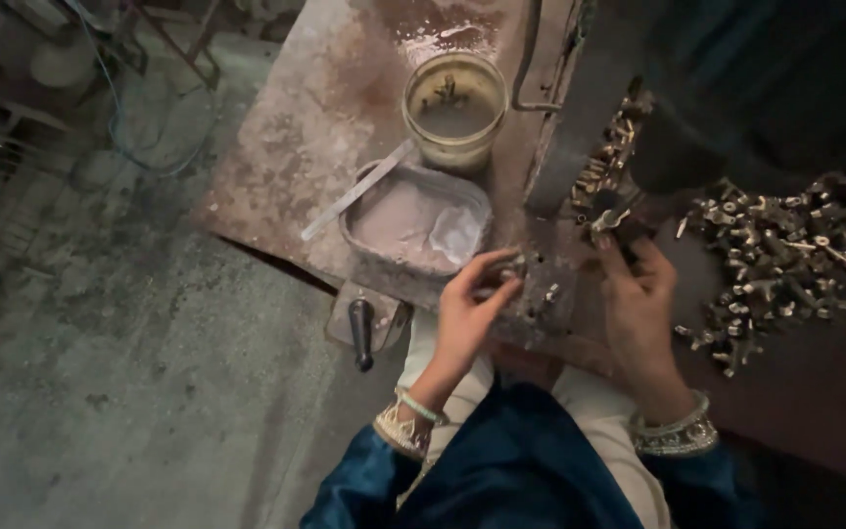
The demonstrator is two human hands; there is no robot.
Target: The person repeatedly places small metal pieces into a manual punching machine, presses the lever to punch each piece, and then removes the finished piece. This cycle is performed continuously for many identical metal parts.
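The left hand [472, 312] reaches up over the front edge of a rusty, stained metal table [315, 127], its fingers curled and pinched around a small dull metal part [513, 266] that sits at the table's near edge; the part is too small and dim to make out its shape. The right hand [638, 294] is raised beside it, fingers bent upward and closed around a small pale metal piece [607, 221] held right below the dark body of a heavy machine [736, 88] that fills the upper right. Both wrists carry bangles, and dark blue sleeves cover the forearms.

To the right of the right hand lies a broad heap of small brass-coloured metal fittings [785, 255], spread over a dark surface; a few stray ones lie near the hand. A narrower trail of the same fittings [609, 157] runs along the machine's slanted grey frame, just above the right hand.

Further back on the table, left of the hands, rests a shallow oval metal tray [364, 220] with pinkish-grey contents, and a flat pale metal strip [354, 192] leans across its left rim. Behind the tray stands a round clear jar of murky liquid [454, 108]. Below the table edge, near the left hand, a black-handled lever [360, 331] hangs over the grey concrete floor [100, 372].
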